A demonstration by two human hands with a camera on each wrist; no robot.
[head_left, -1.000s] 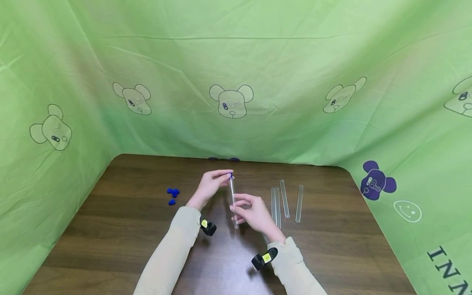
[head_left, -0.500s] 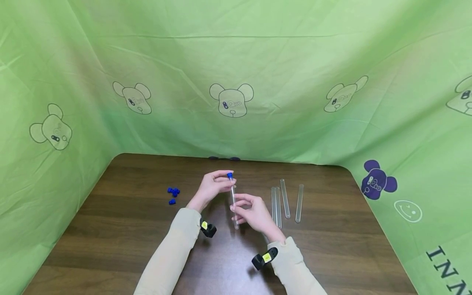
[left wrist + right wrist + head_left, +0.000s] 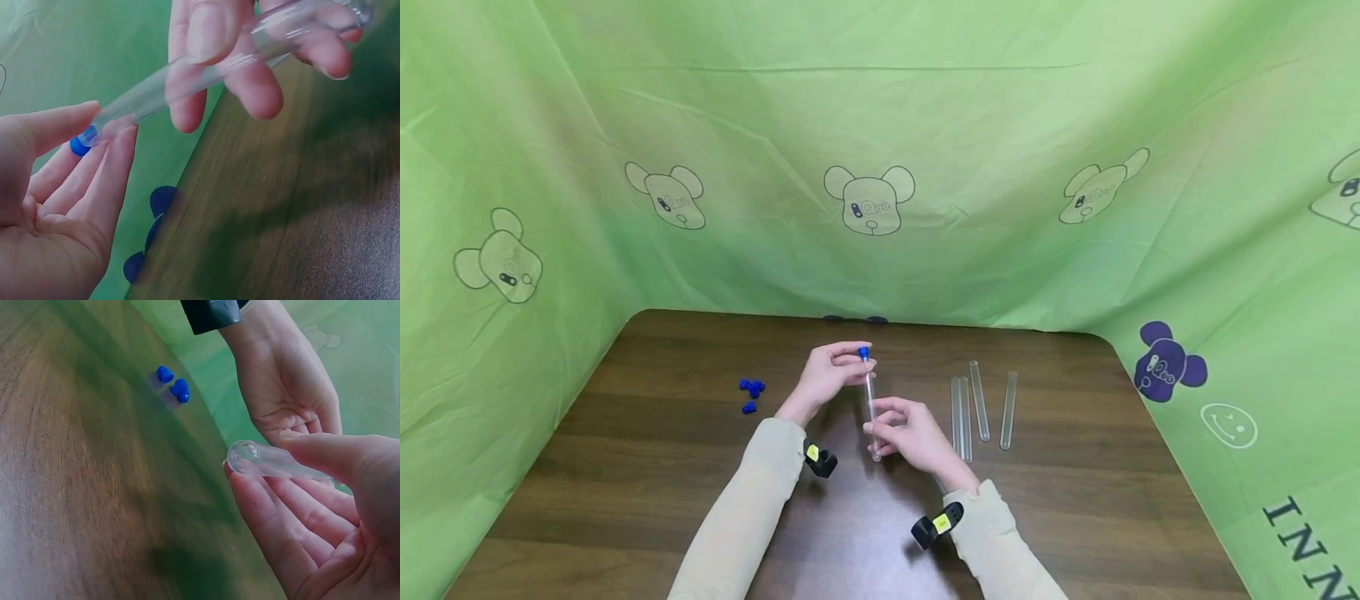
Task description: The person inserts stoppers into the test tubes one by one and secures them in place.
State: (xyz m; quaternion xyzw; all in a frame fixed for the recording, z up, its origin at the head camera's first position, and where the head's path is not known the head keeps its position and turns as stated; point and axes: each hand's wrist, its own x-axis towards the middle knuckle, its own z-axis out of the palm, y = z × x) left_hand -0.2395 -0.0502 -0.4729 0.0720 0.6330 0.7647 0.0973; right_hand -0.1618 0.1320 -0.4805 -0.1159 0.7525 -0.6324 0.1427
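Observation:
A clear test tube [image 3: 870,390] stands slightly tilted between both hands, its blue stopper [image 3: 864,352] seated in the top end. My left hand [image 3: 824,379] holds the tube near that stopper; in the left wrist view the thumb lies on the glass just beside the blue stopper [image 3: 79,145], with fingers behind. Lower down, my right hand [image 3: 917,433] pinches the tube between thumb and fingers. The rounded bottom of the tube [image 3: 244,456] faces the camera in the right wrist view.
Several blue stoppers [image 3: 754,388] lie in a small group at left on the brown wooden table [image 3: 647,467]. Several clear test tubes [image 3: 979,402] lie loose right of the right hand. A green printed cloth [image 3: 872,108] hangs behind and at both sides.
The left fingers covered the stopper a second ago; the thumb has slid down off it onto the tube, leaving the stopper visible. The right hand keeps its grip, with only a slight shift.

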